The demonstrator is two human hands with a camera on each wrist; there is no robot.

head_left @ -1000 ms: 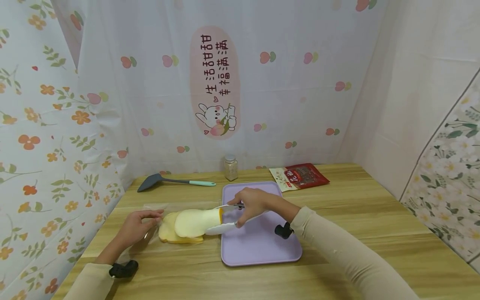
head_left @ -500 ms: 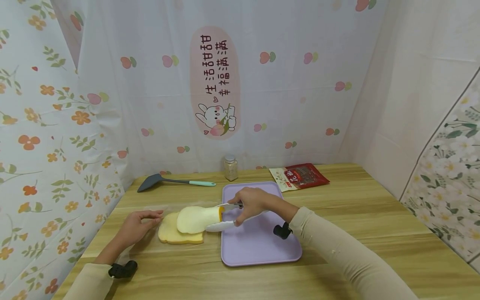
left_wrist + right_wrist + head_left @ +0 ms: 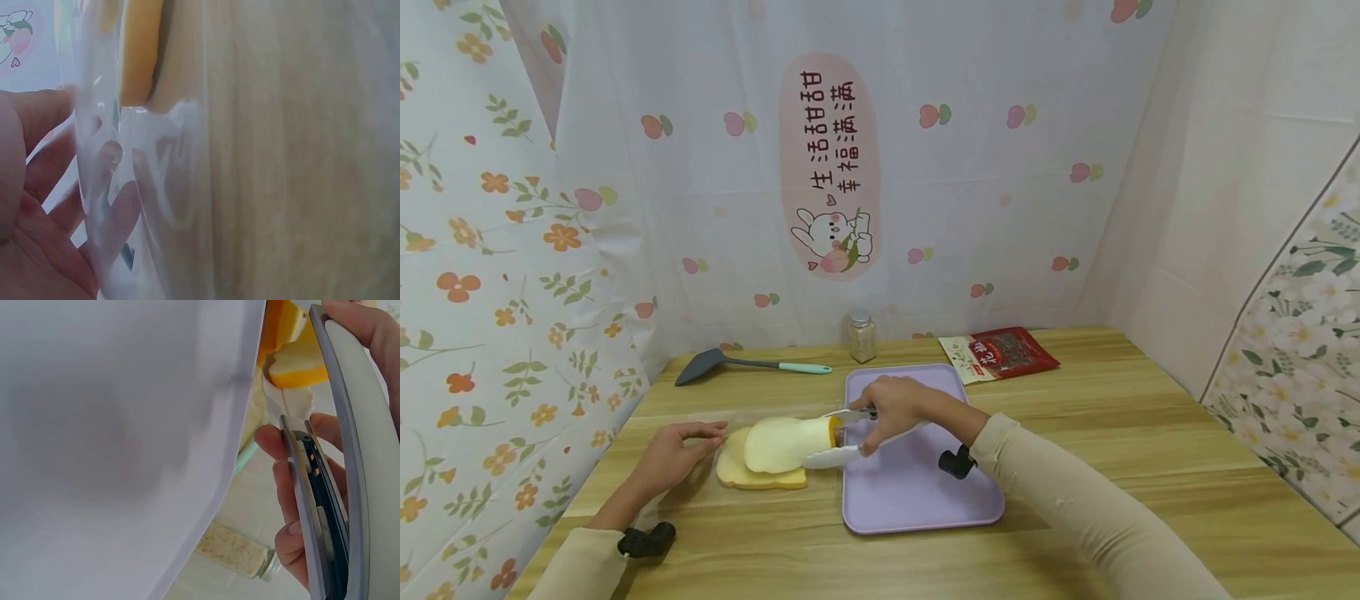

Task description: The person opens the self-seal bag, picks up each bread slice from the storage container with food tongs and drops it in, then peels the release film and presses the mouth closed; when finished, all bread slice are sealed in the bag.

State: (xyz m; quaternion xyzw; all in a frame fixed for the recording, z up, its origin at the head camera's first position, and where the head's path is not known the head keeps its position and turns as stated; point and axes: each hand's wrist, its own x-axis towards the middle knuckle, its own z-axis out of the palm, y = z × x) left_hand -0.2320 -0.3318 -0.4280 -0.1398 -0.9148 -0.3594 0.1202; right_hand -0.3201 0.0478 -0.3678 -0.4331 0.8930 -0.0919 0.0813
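Observation:
My right hand (image 3: 872, 427) grips white tongs (image 3: 842, 435) that pinch a pale slice of bread (image 3: 782, 443) just left of the lilac tray (image 3: 925, 500). That slice hangs over a second slice (image 3: 752, 477) lying flat on the wooden table. In the right wrist view my fingers (image 3: 281, 487) squeeze the tongs (image 3: 340, 456) on the bread (image 3: 300, 362). My left hand (image 3: 681, 446) lies with fingers straight on a clear plastic bag (image 3: 144, 206) beside the lower slice's yellow crust (image 3: 139, 50).
A grey spatula with a teal handle (image 3: 745, 362), a small seasoning jar (image 3: 862, 335) and a red snack packet (image 3: 1000, 352) lie along the back edge of the table. Patterned curtains close in the left, back and right sides.
The right hand has shifted the tongs and the held slice slightly to the left, further over the lower slice. The left hand has barely moved.

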